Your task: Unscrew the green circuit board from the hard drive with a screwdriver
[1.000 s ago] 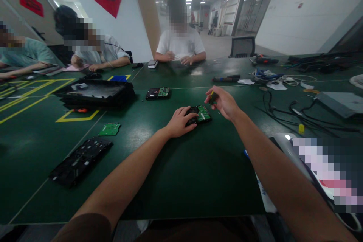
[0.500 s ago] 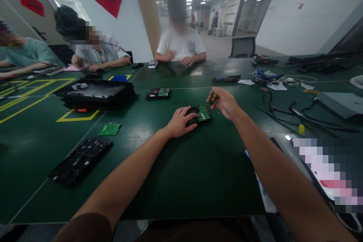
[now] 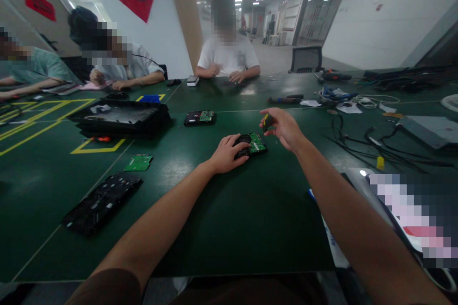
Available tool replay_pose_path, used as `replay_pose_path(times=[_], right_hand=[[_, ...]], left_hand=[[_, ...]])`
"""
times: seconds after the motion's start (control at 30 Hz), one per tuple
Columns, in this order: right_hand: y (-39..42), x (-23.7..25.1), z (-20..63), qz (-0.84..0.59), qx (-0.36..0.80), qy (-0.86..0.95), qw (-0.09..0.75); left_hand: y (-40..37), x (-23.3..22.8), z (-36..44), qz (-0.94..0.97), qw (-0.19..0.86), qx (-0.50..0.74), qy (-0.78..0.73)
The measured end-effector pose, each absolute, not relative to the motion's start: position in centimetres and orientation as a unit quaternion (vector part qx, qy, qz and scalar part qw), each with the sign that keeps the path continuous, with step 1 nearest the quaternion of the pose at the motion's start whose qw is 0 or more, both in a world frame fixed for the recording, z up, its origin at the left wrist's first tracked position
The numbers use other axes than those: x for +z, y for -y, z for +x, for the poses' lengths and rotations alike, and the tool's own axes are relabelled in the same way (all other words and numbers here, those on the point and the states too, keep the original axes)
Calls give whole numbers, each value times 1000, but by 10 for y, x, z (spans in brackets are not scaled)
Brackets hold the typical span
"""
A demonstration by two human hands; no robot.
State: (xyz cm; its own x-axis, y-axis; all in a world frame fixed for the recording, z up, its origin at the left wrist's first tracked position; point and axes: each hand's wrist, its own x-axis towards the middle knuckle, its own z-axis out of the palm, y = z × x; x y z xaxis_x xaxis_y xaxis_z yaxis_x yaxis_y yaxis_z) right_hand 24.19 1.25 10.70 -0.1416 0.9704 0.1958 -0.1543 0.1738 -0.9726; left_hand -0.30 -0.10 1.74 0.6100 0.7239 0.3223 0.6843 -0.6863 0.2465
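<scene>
My left hand (image 3: 226, 153) rests flat on the near left part of a black hard drive (image 3: 251, 144) that lies board-side up, its green circuit board showing, on the dark green table (image 3: 229, 219). Just right of the drive and a little above it, my right hand (image 3: 282, 128) is closed around a small screwdriver (image 3: 266, 121) with a black and yellow handle. The tool's tip is hidden by my fingers. A few tiny screws lie on the table by my right hand.
A second hard drive (image 3: 199, 117) lies farther back, beside a stack of black trays (image 3: 121, 118). A loose green board (image 3: 138, 163) and a black panel (image 3: 102, 202) lie at the left. Cables (image 3: 372, 143) spread on the right. Three people sit across the table.
My right hand has turned slightly and lifted a touch with the screwdriver. My left hand and the drive stay where they were.
</scene>
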Motion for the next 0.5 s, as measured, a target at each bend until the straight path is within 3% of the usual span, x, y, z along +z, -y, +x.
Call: replay_pose_path(times=[0.5], right_hand=[[-13,107,242,-365,528,544,540]], left_hand=[[0,17,-3,895,52,202,-393]])
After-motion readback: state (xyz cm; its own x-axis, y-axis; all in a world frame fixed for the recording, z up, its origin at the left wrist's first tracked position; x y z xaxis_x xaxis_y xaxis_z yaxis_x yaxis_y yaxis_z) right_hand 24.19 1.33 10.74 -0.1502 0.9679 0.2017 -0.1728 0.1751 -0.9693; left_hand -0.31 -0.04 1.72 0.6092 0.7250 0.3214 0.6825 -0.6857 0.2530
